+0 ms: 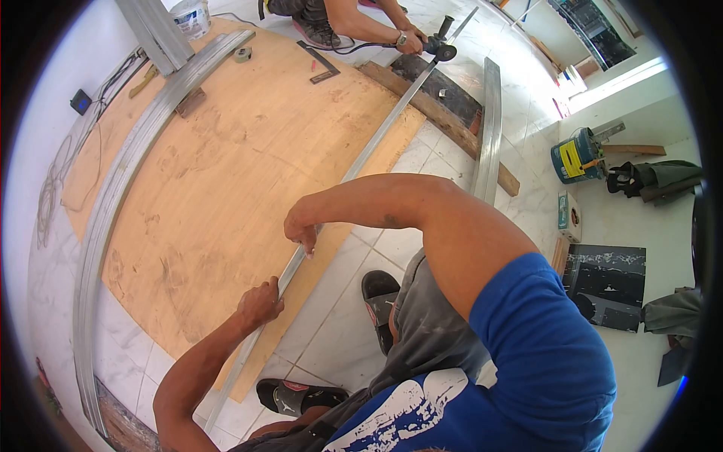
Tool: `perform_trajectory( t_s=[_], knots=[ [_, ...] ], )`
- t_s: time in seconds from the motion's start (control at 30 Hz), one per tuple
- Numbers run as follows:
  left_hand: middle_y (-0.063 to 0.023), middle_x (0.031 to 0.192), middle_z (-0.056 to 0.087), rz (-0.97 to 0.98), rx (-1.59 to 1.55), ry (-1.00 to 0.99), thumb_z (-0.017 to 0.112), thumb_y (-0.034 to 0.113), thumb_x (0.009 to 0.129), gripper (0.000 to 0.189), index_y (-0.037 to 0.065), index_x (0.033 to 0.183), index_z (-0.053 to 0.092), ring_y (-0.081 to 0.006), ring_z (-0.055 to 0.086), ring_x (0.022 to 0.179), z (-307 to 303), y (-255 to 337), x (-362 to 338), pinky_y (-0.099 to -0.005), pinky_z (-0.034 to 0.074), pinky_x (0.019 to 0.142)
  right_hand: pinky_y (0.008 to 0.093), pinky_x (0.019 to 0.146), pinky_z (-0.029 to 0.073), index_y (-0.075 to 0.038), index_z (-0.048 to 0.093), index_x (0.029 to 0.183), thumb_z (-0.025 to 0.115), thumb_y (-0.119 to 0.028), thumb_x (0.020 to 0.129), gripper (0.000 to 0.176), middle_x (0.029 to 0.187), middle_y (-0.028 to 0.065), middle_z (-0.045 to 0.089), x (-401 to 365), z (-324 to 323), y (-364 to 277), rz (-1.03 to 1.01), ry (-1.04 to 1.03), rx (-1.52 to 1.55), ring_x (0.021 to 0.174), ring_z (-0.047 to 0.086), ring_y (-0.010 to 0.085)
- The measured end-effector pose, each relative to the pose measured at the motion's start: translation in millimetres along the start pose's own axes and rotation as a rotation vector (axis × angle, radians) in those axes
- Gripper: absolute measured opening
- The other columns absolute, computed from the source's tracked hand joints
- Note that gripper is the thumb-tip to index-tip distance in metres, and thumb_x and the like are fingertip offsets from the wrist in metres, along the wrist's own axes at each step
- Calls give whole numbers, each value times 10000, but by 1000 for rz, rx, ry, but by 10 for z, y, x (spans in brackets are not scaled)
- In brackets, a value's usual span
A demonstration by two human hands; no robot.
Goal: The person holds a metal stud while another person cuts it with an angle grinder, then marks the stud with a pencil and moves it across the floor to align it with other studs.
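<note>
A long, thin metal channel (376,138) runs diagonally across a plywood sheet (196,173). My left hand (261,303) is wrapped round its nearer stretch, over the sheet's edge. Farther up, my right hand (303,223) is closed on the same channel, with the wrist bent down and some fingers hidden behind the hand. At the far end, a co-worker's hand (410,41) holds an angle grinder (441,50), its disc at or very close to the channel; contact cannot be made out.
Wide metal studs (134,162) curve along the left, and another stud (489,124) lies at right near a wooden plank (440,120). A carpenter's square (326,75) and a tape measure (242,54) rest on the plywood. A dark bucket (578,157) stands by the right wall.
</note>
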State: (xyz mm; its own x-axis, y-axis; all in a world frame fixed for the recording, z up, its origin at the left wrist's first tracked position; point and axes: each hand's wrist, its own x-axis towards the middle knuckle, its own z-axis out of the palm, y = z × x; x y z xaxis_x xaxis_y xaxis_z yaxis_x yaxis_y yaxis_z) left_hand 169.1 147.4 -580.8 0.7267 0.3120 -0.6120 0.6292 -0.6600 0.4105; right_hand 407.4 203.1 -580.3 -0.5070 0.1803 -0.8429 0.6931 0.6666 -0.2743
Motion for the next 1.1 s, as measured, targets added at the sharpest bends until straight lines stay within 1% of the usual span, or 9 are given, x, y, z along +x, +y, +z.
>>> perform_trajectory(
  t_s=[0.63,0.73,0.93,1.1],
  knots=[
    [-261,957,650,0,-4,12,608,286,888,410,-24,1109,455,-427,661,879,34,-24,15,-516,530,777,448,812,516,-21,728,988,652,-582,822,590,968,149,716,-26,-29,-16,-10,-18,-15,948,662,319],
    [-260,964,651,4,-3,17,607,285,888,414,-24,1118,455,-426,660,884,39,-31,15,-515,529,783,448,812,517,-22,728,986,652,-580,821,587,972,149,715,-1,-2,9,-27,17,6,948,662,321],
    [-253,960,651,0,-5,7,606,283,888,412,-23,1120,456,-423,660,880,20,-15,5,-516,528,786,447,814,518,-27,731,986,644,-583,818,587,979,144,717,-31,-12,-7,-5,11,-13,951,662,317],
    [-253,961,650,-6,-1,5,605,284,889,412,-22,1121,457,-423,659,883,4,1,-4,-516,528,786,447,814,516,-27,731,988,638,-588,820,592,977,141,717,-54,-11,-15,-31,37,-15,948,663,313]
  ],
)
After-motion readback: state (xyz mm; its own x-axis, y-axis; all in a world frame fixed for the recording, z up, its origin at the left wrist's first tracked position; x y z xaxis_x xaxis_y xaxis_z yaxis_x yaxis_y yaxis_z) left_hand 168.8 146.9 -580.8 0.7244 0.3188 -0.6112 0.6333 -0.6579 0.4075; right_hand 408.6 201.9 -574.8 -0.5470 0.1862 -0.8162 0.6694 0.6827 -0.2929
